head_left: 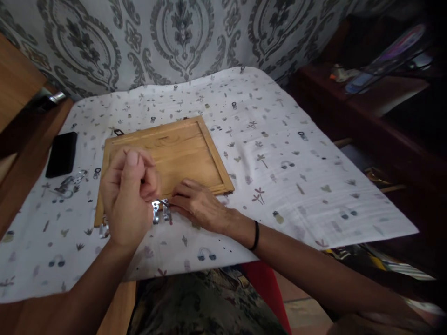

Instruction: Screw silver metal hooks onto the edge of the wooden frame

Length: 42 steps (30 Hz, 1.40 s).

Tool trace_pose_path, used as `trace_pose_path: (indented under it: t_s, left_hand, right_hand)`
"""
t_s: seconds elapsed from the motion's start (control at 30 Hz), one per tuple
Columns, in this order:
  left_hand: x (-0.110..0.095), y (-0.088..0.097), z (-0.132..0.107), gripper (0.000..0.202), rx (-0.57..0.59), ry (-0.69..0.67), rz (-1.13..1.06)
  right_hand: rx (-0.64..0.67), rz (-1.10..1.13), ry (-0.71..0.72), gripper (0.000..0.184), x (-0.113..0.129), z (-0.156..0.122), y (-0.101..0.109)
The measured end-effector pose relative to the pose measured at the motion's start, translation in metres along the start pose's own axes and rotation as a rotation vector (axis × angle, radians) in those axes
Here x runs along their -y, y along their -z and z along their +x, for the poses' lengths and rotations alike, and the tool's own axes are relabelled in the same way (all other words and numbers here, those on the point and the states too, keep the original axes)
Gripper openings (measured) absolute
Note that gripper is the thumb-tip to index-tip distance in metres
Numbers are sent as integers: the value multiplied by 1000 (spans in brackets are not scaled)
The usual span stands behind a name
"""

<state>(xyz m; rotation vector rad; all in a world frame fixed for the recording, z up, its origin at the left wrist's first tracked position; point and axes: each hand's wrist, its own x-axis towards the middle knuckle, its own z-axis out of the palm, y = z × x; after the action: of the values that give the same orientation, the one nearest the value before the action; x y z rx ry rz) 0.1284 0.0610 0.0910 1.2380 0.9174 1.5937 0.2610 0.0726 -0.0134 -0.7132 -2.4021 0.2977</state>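
The wooden frame [181, 153] lies flat on the cloth-covered surface [296, 186], its long axis running left to right, the right end turned slightly away. At its near edge sit two small metal brackets [160, 210], standing across that edge. The left hand [127, 195] hovers over them, wrist raised, its grip pinched closed - what it pinches is hidden. The right hand [199, 204] lies low, grip open, fingertips touching the brackets. Bare cloth opens to the right; a black phone [62, 153] and loose metal hardware [71, 183] lie left.
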Motion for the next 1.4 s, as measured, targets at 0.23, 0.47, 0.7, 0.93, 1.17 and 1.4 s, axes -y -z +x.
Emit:
trace_pose_path:
  t_s: [0.23,0.47,0.7,0.93,1.17,1.4]
  left_hand:
    - [-1,14,12,30,345,121,-72]
    - [-4,23,15,22,417,146,-81]
    - [-3,3,-1,30,-50,-15,64]
    - [-2,8,11,32,173,87,-53]
    - [-2,20,15,26,444,154,-96]
    - [-16,5,1,33,-54,-39,-61]
  right_hand:
    - [-10,-36,27,26,0,1,0]
    - [-22,-41,27,28,-1,0,-2]
    - [-5,-22,4,26,0,0,-2]
    - [28,-35,2,26,0,2,0]
    - [6,-42,20,26,0,1,0]
    - [-16,-13,17,24,0,0,-1]
